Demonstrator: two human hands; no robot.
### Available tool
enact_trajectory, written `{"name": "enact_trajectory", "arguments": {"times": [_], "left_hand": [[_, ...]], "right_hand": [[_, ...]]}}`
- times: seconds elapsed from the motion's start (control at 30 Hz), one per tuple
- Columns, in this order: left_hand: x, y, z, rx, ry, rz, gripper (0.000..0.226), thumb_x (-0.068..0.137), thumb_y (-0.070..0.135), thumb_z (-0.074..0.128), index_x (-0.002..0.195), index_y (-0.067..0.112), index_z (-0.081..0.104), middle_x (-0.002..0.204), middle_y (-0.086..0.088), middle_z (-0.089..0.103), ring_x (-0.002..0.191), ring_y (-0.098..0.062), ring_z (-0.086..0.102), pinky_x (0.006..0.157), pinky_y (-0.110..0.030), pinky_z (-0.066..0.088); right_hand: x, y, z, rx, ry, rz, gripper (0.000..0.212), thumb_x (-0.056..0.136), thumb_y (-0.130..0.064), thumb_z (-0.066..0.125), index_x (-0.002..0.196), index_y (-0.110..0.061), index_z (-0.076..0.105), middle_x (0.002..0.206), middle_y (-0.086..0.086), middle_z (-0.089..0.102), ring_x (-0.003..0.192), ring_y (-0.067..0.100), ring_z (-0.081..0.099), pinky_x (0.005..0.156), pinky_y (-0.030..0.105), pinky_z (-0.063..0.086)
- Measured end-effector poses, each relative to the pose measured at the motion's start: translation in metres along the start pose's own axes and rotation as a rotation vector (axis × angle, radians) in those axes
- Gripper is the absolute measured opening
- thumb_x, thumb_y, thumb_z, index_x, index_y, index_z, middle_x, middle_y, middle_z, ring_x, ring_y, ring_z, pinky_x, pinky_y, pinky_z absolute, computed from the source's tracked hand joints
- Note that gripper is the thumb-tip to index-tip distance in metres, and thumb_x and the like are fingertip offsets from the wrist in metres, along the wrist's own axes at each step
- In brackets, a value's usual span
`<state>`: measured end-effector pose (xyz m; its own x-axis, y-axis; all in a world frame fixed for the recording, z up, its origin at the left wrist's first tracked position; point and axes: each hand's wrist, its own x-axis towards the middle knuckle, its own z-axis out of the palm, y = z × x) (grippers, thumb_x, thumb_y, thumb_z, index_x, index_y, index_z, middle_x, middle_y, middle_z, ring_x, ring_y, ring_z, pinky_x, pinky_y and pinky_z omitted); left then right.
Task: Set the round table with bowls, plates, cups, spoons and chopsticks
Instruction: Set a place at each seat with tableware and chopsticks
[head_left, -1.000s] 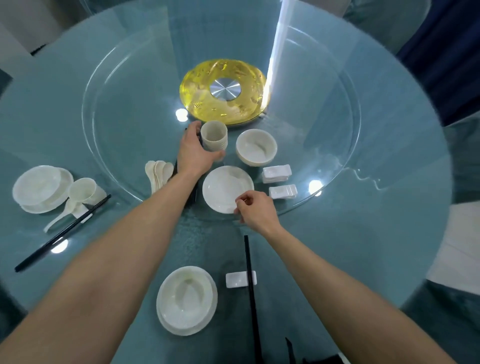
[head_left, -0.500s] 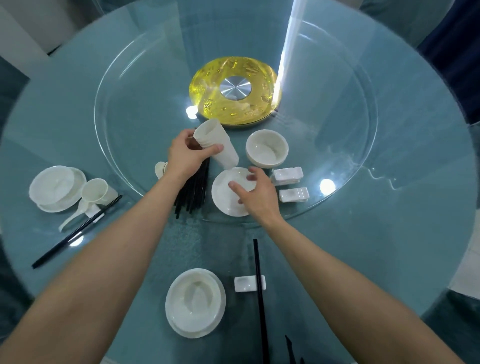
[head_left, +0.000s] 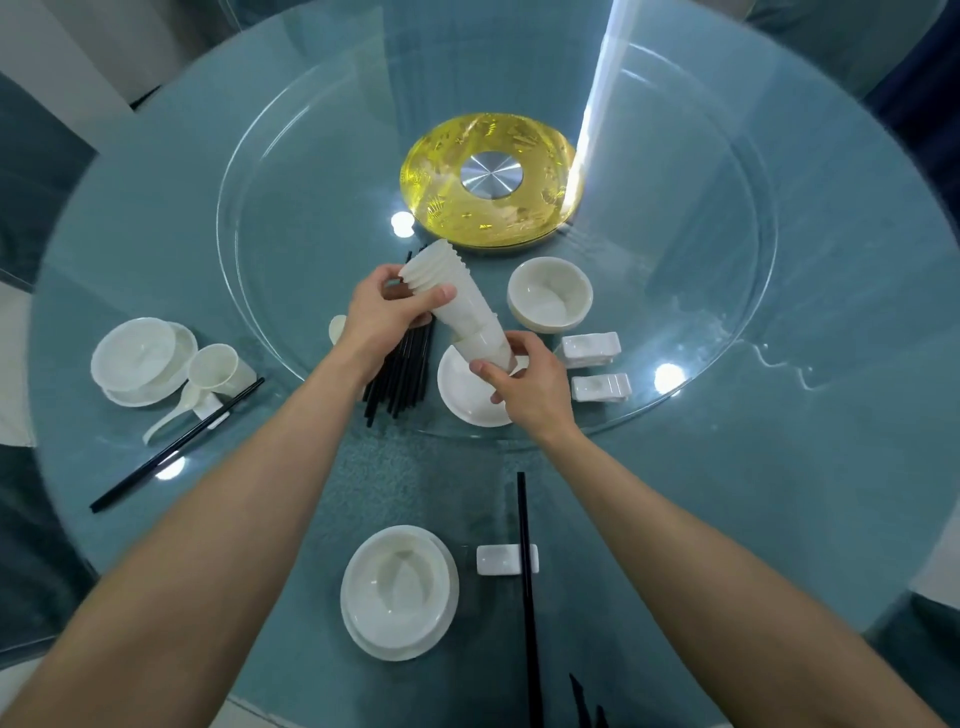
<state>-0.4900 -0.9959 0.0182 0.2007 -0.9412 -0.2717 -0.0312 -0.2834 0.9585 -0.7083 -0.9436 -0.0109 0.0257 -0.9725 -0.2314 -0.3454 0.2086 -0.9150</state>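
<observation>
Nearest, well short of the gold hub (head_left: 491, 179), a bowl on its plate (head_left: 399, 592) sits on the counter (head_left: 727, 499). Closer to the hub, the right hand (head_left: 530, 389) pinches the lowest cup (head_left: 485, 349) of a tilted cup stack (head_left: 460, 309). The left hand (head_left: 379, 322) grips its upper end.

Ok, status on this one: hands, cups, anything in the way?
Left hand grips tilted cup stack near the rims. Right hand grips the end cup, over the plates. Near bowl has no cup yet. Nothing seen blocking.
</observation>
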Motion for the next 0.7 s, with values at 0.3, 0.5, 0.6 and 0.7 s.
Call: {"name": "enact_trajectory", "arguments": {"times": [0.3, 0.5, 0.6, 0.7], "left_hand": [[0.021, -0.003, 0.020, 0.298, 0.186, 0.144, 0.075, 0.062, 0.046, 0.100, 0.122, 0.032, 0.058, 0.119, 0.019, 0.067, 0.104, 0.006, 0.065, 0.086, -0.019, 0.051], [0.034, -0.018, 0.042, 0.459, 0.188, 0.161, 0.078, 0.065, 0.032, 0.101, 0.128, 0.026, 0.055, 0.112, 0.018, 0.063, 0.103, -0.010, 0.062, 0.085, -0.022, 0.044], [0.042, -0.022, 0.047, 0.501, 0.172, 0.146, 0.076, 0.065, 0.032, 0.101, 0.124, 0.028, 0.054, 0.113, 0.014, 0.064, 0.104, -0.011, 0.062, 0.084, -0.023, 0.043], [0.044, -0.022, 0.046, 0.507, 0.172, 0.152, 0.077, 0.065, 0.033, 0.101, 0.125, 0.030, 0.052, 0.114, 0.015, 0.063, 0.106, -0.011, 0.062, 0.084, -0.022, 0.044]], "right_hand": [[-0.003, 0.017, -0.016, 0.053, 0.085, 0.051, 0.054, 0.084, -0.042, 0.087, 0.130, -0.026, 0.063, 0.120, -0.010, 0.067, 0.081, 0.023, 0.074, 0.058, 0.017, 0.051], [-0.001, 0.027, -0.023, 0.076, 0.096, 0.072, 0.052, 0.082, -0.043, 0.088, 0.127, -0.029, 0.065, 0.115, -0.015, 0.070, 0.093, 0.024, 0.073, 0.081, 0.045, 0.062], [-0.001, 0.030, -0.024, 0.080, 0.098, 0.068, 0.048, 0.081, -0.044, 0.088, 0.123, -0.032, 0.066, 0.111, -0.018, 0.070, 0.095, 0.019, 0.071, 0.083, 0.051, 0.062], [-0.001, 0.031, -0.025, 0.076, 0.096, 0.061, 0.045, 0.081, -0.045, 0.088, 0.119, -0.035, 0.066, 0.108, -0.020, 0.070, 0.092, 0.017, 0.071, 0.082, 0.051, 0.063]]}}
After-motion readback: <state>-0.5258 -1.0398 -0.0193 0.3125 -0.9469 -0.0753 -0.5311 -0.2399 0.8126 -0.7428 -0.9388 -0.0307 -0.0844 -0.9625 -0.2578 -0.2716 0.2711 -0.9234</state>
